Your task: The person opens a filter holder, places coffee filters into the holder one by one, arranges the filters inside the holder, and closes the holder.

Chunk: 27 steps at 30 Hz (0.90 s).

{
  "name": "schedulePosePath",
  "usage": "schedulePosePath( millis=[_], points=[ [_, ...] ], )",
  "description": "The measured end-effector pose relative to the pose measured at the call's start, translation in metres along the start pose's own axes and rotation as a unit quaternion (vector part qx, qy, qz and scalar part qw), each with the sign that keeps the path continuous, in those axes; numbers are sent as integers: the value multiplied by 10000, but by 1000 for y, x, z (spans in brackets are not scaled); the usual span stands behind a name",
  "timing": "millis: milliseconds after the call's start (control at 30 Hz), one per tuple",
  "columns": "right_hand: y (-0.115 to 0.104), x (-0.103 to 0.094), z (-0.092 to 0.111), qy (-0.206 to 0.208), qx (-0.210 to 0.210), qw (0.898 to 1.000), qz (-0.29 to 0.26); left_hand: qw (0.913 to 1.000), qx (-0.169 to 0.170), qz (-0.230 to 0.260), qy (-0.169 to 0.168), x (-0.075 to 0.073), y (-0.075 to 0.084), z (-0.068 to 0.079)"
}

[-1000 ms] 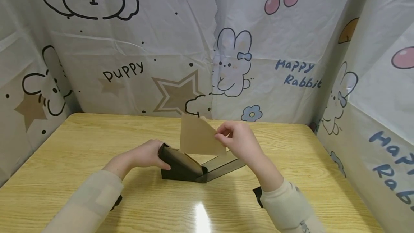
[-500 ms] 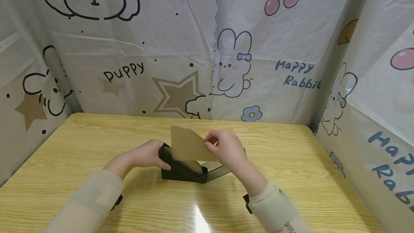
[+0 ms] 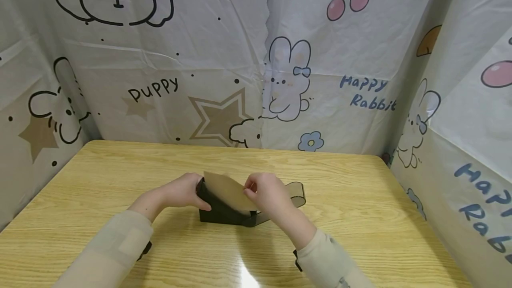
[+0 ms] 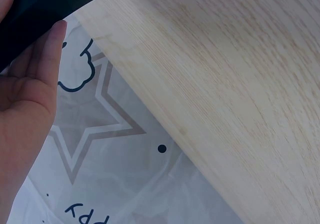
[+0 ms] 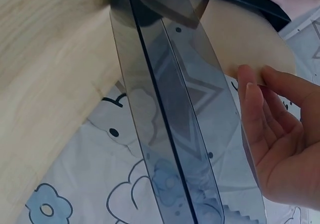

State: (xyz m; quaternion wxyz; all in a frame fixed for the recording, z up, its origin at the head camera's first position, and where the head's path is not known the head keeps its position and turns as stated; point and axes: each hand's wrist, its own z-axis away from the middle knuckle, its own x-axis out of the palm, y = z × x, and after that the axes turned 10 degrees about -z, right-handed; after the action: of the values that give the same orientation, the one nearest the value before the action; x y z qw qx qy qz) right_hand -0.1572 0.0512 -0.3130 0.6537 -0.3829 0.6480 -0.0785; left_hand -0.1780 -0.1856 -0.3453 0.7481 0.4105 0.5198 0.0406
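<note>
A black holder [image 3: 222, 210] with a see-through hinged lid [image 3: 297, 190] stands on the table, its lid swung out to the right. My left hand [image 3: 182, 191] grips the holder's left end, thumb on the near side. In the left wrist view, the fingers of the left hand [image 4: 32, 93] lie along the dark holder [image 4: 45, 11]. Between thumb and fingertips, my right hand [image 3: 269, 192] pinches a tan paper coffee filter [image 3: 226, 189] at its upper right edge. The filter's lower part is inside the holder, hidden by the front wall. The right wrist view shows the clear lid [image 5: 165, 103] beside the pinching hand.
The wooden table [image 3: 132, 163] extends around the holder. A printed white cloth [image 3: 224, 57] hangs behind it and along both sides. Dark straps show below both forearms.
My right hand has moved left and down, lowering the coffee filter from above the holder to inside it. The left hand stays on the holder.
</note>
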Motion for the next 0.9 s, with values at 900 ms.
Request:
schedulePosePath(
  millis=[900],
  points=[
    [-3, -6, 12, -166, -90, 9992, 345, 10000, 94, 5, 34, -1, -1, -1]
  ],
)
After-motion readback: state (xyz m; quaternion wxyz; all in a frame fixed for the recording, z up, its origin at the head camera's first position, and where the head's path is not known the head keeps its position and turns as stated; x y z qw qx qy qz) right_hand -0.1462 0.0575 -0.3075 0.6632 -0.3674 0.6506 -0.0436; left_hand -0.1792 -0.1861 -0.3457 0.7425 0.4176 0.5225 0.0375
